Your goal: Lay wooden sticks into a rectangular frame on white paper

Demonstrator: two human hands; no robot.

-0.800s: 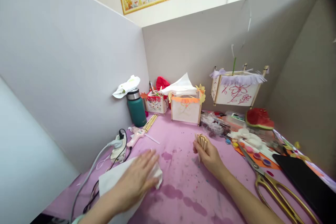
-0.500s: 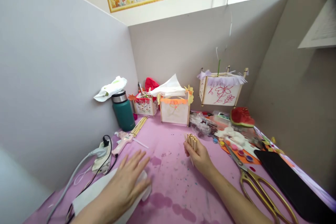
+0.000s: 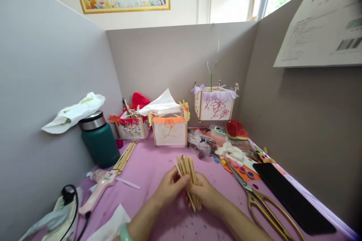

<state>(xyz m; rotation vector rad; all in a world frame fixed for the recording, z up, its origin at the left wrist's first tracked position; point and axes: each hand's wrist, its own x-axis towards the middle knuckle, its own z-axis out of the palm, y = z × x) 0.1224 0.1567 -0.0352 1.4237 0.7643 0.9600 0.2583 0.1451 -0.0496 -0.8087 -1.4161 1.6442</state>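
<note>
A bundle of thin wooden sticks [image 3: 188, 171] stands nearly upright between my two hands, low over the purple-covered table [image 3: 158, 218]. My left hand [image 3: 173, 188] grips the bundle from the left, its thumb across the front. From the other side my right hand [image 3: 204, 191] is closed around the same sticks, and one stick slants away from the rest. The lower fingers of both hands are partly hidden. Beyond the hands stands a paper lantern with an orange fringe [image 3: 170, 131], a white tissue [image 3: 161, 103] draped over its top.
Gold-handled scissors [image 3: 251, 192] and a black flat slab [image 3: 291, 196] lie at the right. A pink glue gun [image 3: 98, 192], more sticks [image 3: 126, 158] and a green bottle [image 3: 100, 141] are at the left. A purple-fringed lantern [image 3: 216, 105] hangs near the back partition [image 3: 169, 56].
My left hand was spread over the left side of the table; it has moved right and closed on the sticks my right hand held. The view has turned to the right.
</note>
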